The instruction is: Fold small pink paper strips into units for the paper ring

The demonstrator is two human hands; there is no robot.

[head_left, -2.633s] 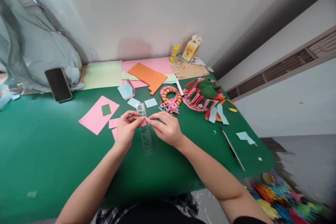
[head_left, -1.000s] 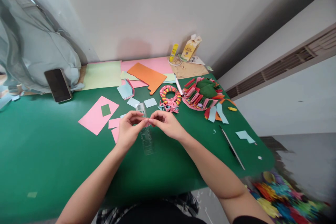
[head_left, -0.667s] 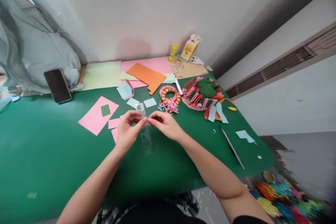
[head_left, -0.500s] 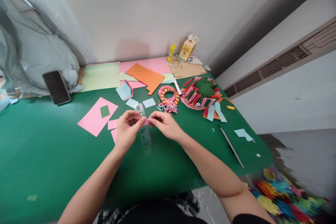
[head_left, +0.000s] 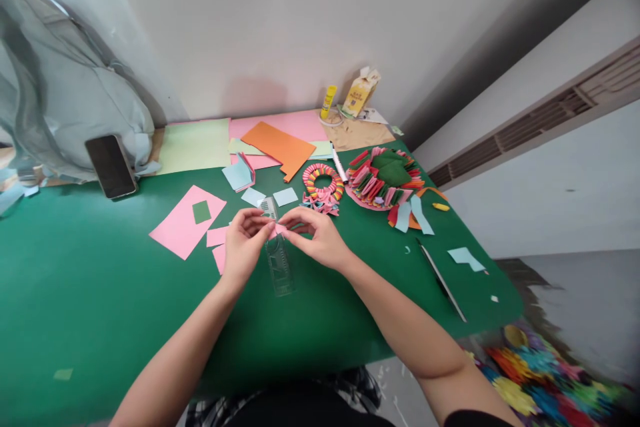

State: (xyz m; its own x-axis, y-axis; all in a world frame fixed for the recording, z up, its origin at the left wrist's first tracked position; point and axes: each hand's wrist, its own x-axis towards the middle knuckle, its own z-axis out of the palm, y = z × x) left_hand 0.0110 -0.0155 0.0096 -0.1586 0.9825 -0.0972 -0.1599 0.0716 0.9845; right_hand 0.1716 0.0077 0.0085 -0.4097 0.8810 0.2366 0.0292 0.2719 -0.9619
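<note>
Between my fingertips is a small piece of pink paper (head_left: 278,231), held over the table. My left hand (head_left: 244,241) pinches its left side, and my right hand (head_left: 316,235) closes on its right side. Fingers cover part of the paper, so its exact fold is hard to make out. Beneath both hands lies a clear plastic ruler (head_left: 280,270). Left of my left hand are pink paper strips (head_left: 217,237) and a pink sheet (head_left: 180,230) with a green paper square (head_left: 201,212) on it. Beyond my hands sits a ring of folded paper (head_left: 323,180).
A layered paper craft (head_left: 383,177) stands right of the ring. A craft knife (head_left: 443,280) lies near the right edge. Along the wall are orange paper (head_left: 280,147), a glue stick (head_left: 328,103) and a carton (head_left: 361,92). A phone (head_left: 111,167) leans against a grey bag (head_left: 75,93).
The fingers of my right hand have shifted slightly, and more of the pink paper shows between my hands. The rest of the table is the same.
</note>
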